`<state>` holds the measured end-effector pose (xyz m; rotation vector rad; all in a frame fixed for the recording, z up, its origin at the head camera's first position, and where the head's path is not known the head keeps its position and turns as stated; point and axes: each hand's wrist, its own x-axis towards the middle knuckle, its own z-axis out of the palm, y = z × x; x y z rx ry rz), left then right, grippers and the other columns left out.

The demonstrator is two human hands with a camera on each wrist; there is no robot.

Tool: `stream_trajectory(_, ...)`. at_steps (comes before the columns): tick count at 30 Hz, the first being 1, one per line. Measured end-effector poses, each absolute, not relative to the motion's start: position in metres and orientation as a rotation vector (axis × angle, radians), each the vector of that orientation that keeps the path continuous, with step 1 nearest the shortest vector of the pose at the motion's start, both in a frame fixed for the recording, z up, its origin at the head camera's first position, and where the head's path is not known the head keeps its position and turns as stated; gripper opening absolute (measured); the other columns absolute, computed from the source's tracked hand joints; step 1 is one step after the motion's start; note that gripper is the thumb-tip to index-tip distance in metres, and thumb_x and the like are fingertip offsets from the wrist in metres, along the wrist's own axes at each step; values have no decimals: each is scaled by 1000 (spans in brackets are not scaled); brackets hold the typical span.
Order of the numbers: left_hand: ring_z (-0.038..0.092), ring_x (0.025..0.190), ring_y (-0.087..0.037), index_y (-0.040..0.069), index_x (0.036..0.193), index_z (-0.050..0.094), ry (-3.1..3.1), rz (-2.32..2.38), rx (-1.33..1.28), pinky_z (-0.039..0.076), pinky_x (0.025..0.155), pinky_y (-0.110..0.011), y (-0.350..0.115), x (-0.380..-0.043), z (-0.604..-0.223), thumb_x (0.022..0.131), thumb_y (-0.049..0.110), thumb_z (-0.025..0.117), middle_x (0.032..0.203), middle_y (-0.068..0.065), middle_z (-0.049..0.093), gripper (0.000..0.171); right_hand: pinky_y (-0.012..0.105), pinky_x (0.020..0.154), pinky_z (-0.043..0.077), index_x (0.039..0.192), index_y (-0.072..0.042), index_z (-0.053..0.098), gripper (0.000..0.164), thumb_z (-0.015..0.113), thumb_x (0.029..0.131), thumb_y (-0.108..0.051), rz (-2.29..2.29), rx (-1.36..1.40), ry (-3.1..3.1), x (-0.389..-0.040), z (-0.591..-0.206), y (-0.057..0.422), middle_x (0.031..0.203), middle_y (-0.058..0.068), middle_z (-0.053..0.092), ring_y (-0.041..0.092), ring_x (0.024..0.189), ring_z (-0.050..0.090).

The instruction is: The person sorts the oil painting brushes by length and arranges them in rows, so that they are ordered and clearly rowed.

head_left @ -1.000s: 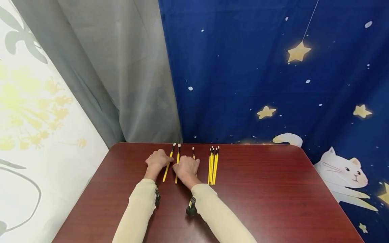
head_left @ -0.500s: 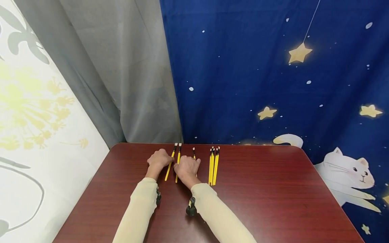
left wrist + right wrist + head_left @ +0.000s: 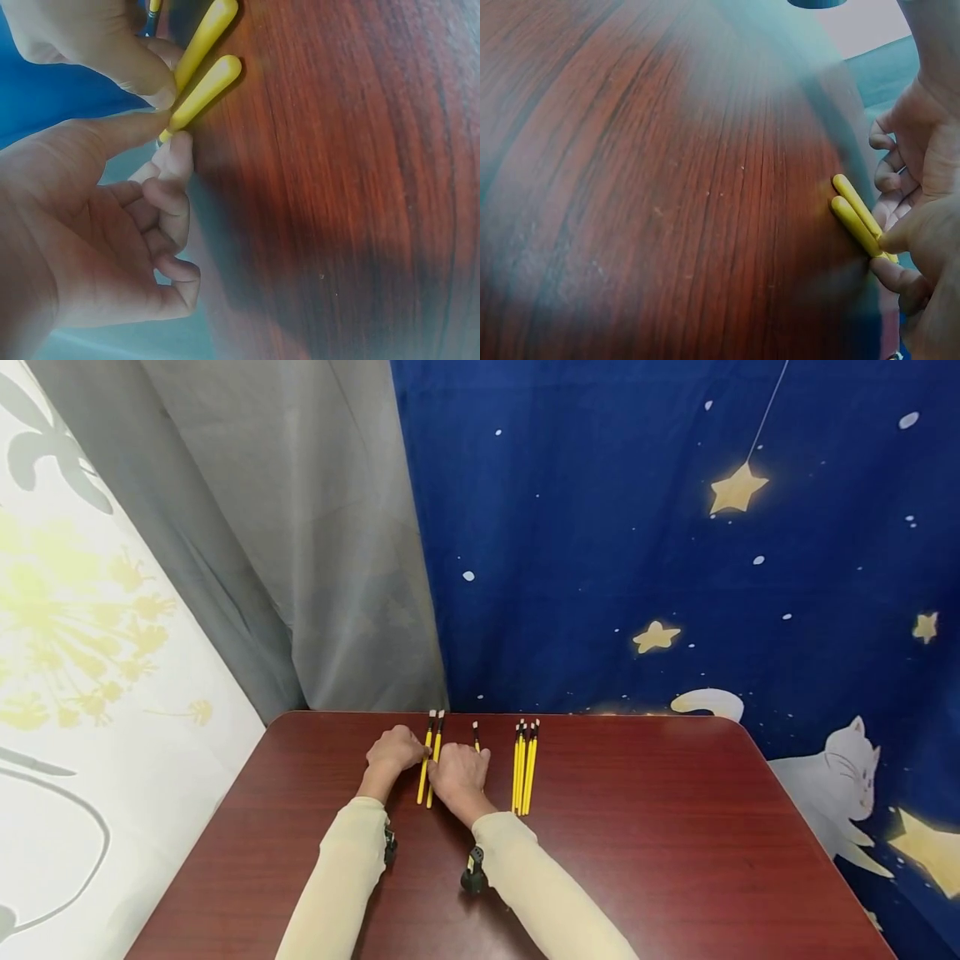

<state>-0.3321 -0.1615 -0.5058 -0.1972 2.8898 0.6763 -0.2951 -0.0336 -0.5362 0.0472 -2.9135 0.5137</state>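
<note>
Two paintbrushes with yellow handles and white bristle tips lie almost side by side on the dark red table. My left hand [image 3: 393, 750] pinches the left paintbrush [image 3: 422, 787] between thumb and index finger; its other fingers are curled loosely in the left wrist view. Just to the right, my right hand [image 3: 459, 772] pinches the neighbouring paintbrush [image 3: 438, 745]. In the right wrist view both handle ends stick out past the fingertips, with the nearer handle [image 3: 855, 225] and the farther handle [image 3: 851, 193] close together. The fingers of both hands nearly meet.
Another paintbrush [image 3: 476, 732] lies partly hidden behind my right hand. Farther right, several paintbrushes [image 3: 525, 768] lie in a tight row on the table [image 3: 637, 827]. A grey curtain [image 3: 360, 568] and a blue starry curtain [image 3: 562, 568] hang behind the far edge.
My left hand has shifted slightly right, bringing its paintbrush from a slant to nearly parallel and close against the other one. The right hand has stayed almost in place.
</note>
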Motion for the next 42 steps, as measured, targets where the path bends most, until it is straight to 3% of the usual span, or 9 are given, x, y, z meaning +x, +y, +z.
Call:
stream_trajectory(11, 56, 66, -26, 18, 60, 56, 2883, 675, -163, 42, 62, -39, -170, -333, -513, 92, 32, 70, 61, 0, 51, 37, 47, 77, 44, 62, -17, 62, 45, 77, 94, -45, 515, 80, -2915, -293, -539, -37, 71, 5, 70, 25, 69, 65)
stream_trajectory(18, 56, 62, -24, 14, 61, 60, 2858, 695, -183, 40, 58, -35, -167, -329, -506, 97, 34, 68, 57, 0, 52, 42, 50, 81, 48, 63, -19, 60, 44, 74, 95, -45, 610, 124, -2938, -292, -534, -33, 71, 3, 66, 24, 72, 66)
stream_trajectory(26, 50, 57, -22, 18, 59, 53, 2953, 779, -171, 35, 55, -35, -154, -333, -503, 103, 42, 62, 55, 2, 44, 51, 44, 74, 50, 58, -20, 64, 49, 73, 95, -51, 701, 111, -2823, -295, -533, 0, 70, -1, 61, 23, 70, 64)
stream_trajectory(28, 53, 58, -23, 17, 64, 60, 2998, 805, -160, 37, 55, -35, -149, -335, -500, 104, 43, 62, 59, 0, 51, 47, 44, 75, 49, 63, -19, 69, 45, 73, 96, -50, 720, 79, -2780, -298, -531, 11, 76, -1, 63, 23, 73, 64)
stream_trajectory(33, 64, 72, -26, 17, 94, 76, 3067, 836, -105, 48, 68, -41, -137, -339, -497, 103, 43, 62, 86, -6, 72, 30, 46, 79, 50, 83, -13, 77, 36, 72, 97, -46, 755, 24, -2731, -307, -526, 40, 87, 5, 67, 27, 84, 67)
stream_trajectory(36, 64, 77, -27, 18, 96, 73, 3089, 877, -58, 51, 79, -47, -129, -340, -497, 103, 42, 63, 88, -6, 72, 27, 48, 83, 51, 91, -11, 75, 32, 71, 98, -42, 763, -26, -2702, -312, -522, 63, 93, 8, 69, 30, 92, 69)
stream_trajectory(42, 66, 85, -29, 15, 87, 71, 3144, 911, -12, 34, 100, -58, -119, -341, -496, 103, 38, 66, 77, -3, 70, 28, 50, 89, 49, 97, -11, 69, 23, 69, 98, -34, 779, -151, -2719, -318, -518, 102, 98, 10, 70, 34, 98, 68)
